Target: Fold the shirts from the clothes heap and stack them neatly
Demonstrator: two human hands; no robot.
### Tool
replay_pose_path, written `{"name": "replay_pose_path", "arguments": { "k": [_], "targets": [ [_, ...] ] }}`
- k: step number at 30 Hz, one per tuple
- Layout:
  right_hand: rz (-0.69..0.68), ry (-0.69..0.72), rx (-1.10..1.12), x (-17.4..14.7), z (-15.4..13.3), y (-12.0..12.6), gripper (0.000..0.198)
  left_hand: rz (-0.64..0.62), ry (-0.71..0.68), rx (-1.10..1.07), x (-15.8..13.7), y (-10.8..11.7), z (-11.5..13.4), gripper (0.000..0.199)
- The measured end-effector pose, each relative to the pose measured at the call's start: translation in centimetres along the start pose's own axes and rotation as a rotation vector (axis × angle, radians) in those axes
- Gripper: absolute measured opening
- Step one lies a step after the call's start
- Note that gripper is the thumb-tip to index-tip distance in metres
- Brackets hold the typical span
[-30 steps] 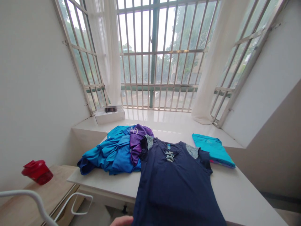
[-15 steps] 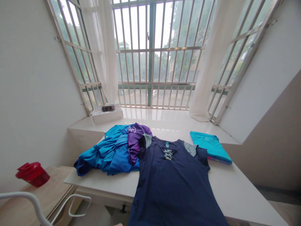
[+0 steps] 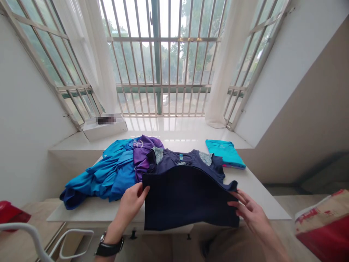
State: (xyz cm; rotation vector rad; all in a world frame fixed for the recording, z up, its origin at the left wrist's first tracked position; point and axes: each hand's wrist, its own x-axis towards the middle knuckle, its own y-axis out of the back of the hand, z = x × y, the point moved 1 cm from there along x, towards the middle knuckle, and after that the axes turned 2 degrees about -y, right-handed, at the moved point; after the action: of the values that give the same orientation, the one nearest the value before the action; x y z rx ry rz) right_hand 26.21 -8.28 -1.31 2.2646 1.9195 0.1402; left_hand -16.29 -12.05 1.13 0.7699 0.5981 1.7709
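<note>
A dark navy T-shirt (image 3: 188, 196) lies at the front of the white table (image 3: 261, 203), its lower half lifted and folded up over the chest. Its collar and patterned grey shoulder patches still show at the far side. With fingers pinched, my left hand (image 3: 133, 200) grips the raised hem's left corner; a dark watch is on that wrist. On the other side my right hand (image 3: 249, 207) pinches the right edge of the cloth. A loose heap of blue shirts (image 3: 109, 178) and a purple shirt (image 3: 141, 156) sits left of it. Behind on the right lies a folded turquoise shirt (image 3: 225, 151).
A white box (image 3: 106, 129) stands on the window sill (image 3: 163, 133) below barred windows and white curtains. At the left are a red container (image 3: 12, 214) and a white curved frame (image 3: 35, 236). A red and tan bag (image 3: 324, 225) is at the right.
Both hands have come into view gripping the navy T-shirt. Its lower part has been raised and turned back over its front, hiding most of the bows. The camera view has shifted right and down.
</note>
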Motion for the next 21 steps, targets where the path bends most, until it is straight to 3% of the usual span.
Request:
{"name": "replay_pose_path", "arguments": {
  "k": [4, 8, 14, 17, 21],
  "targets": [
    [-0.045, -0.054, -0.078, 1.3, 0.9, -1.9, 0.070, -0.029, -0.029, 0.151, 0.9, -2.4, -1.0, 0.039],
    [0.024, -0.023, -0.113, 1.9, 2.0, -1.7, 0.064, -0.065, 0.004, 0.161, 0.4, -2.3, -0.8, 0.036],
    [0.021, 0.164, -0.612, 5.7, 2.1, -1.0, 0.043, -0.077, 0.051, 0.191, 0.6, -2.3, 0.6, 0.032],
    [0.052, 0.256, -0.691, 7.0, 1.7, -1.5, 0.042, -0.088, 0.005, 0.090, 0.9, -2.8, 0.8, 0.032],
    [0.011, 0.248, -0.607, 6.9, 0.6, -2.2, 0.038, -0.022, 0.059, -0.275, 1.1, -3.0, 0.5, 0.034]
  ]
}}
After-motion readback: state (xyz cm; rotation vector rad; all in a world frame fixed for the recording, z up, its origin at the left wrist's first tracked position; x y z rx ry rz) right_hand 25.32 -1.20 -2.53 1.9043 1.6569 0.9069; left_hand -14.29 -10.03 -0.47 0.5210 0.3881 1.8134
